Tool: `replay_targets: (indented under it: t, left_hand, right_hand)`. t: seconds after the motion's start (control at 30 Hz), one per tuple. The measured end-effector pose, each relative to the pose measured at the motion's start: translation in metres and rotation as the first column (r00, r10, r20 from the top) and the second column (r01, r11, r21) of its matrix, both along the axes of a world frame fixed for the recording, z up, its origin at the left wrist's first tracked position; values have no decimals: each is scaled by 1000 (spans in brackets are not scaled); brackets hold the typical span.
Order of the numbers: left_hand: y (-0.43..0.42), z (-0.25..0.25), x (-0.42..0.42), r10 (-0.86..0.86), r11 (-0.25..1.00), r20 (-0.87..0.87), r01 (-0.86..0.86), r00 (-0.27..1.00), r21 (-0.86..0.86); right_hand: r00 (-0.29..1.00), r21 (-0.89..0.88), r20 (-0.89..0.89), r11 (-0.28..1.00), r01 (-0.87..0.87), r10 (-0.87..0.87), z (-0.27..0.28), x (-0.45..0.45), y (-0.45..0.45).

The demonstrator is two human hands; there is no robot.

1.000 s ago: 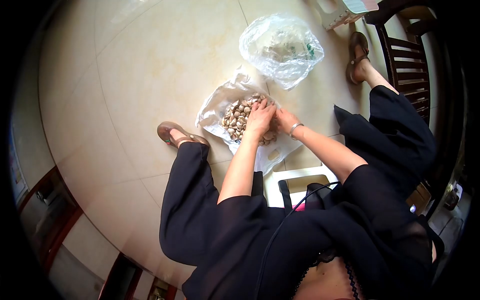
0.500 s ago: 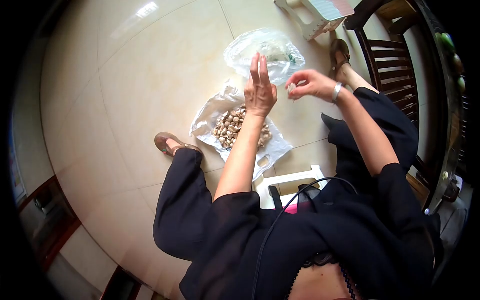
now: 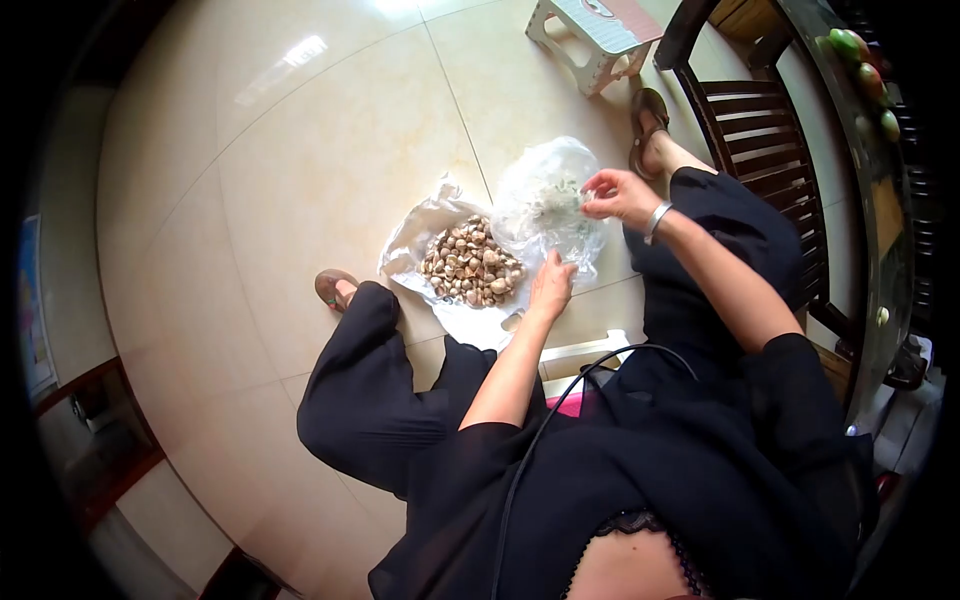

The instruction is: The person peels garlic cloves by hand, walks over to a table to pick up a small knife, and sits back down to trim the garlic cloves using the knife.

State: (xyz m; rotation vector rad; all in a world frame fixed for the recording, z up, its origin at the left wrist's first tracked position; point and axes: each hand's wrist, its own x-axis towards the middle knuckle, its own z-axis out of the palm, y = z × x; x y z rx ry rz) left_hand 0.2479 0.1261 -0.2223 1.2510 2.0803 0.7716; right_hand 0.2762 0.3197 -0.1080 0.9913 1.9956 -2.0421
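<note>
Clear bag (image 3: pixel 562 155): snag risk.
Right hand (image 3: pixel 622 197) at its side, fingertips gathered, pinch unclear; left hand (image 3: pixel 551 287) by lower edge, fingers parted. Slack film could catch, spilling contents.

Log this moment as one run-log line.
left hand: at near side of clear bag | right hand: above clear bag | brown pieces: on white bag

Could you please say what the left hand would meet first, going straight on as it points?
Probably the clear plastic bag, though any gap between it and the left hand is unclear.
</note>
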Motion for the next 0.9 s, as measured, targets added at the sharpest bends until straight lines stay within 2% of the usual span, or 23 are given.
replay_targets:
  t: [0.03,0.07,0.1,0.17,0.23,0.33,0.4,0.47,0.5,0.6,0.67,0.7,0.73,0.8,0.83,0.9]
  left_hand:
    - [-4,0,4,-64,991,-4,63,998,-118]
    - [-7,-1,6,-60,991,-9,59,998,-116]
    - [-8,10,4,-114,958,37,120,993,-261]
    - [-8,33,-7,-218,837,174,276,960,-473]
    - [-9,51,-13,-210,825,156,260,965,-501]
    - [-16,54,-22,-219,827,127,253,967,-503]
    - [-20,52,-24,-232,827,-3,196,973,-527]
    - [-26,56,-24,-225,830,-46,166,973,-532]
    - [-28,62,-23,-223,822,-77,145,972,-550]
    - [-30,66,-19,-219,829,-139,108,966,-549]
    - [-31,74,-23,-293,576,-86,104,952,-811]
    - [-36,72,-25,-313,462,-77,81,947,-883]
    - [-44,71,-26,-343,441,-74,91,936,-893]
    - [-52,70,-26,-342,602,-120,119,932,-790]
    - [-49,64,-28,-339,608,-130,111,932,-786]
    - [-42,57,-25,-256,860,-205,125,945,-495]
  right_hand:
    - [998,111,27,992,-53,50,0,3,-7]
    - [994,218,58,970,-106,95,1,5,-13]
    - [987,287,111,948,-141,113,2,6,-16]
    - [987,338,100,929,-153,126,-2,8,-18]
    - [986,401,92,901,-166,141,2,7,-19]
    - [995,315,24,944,-99,96,12,8,-22]
    - [996,312,8,946,-87,89,16,11,-26]
    - [998,103,-59,995,-6,12,16,18,-29]
    - [998,67,-65,998,13,-9,21,22,-32]
    - [998,74,-49,996,44,-41,29,34,-36]
    - [998,82,-44,996,47,-44,34,40,-40]
    - [997,44,-38,997,70,-69,41,43,-45]
    - [995,7,-30,996,91,-91,46,45,-49]
    - [996,7,-38,997,83,-83,53,46,-57]
    - [996,-22,-43,997,77,-78,56,45,-60]
    - [992,6,-121,1000,21,-20,55,41,-64]
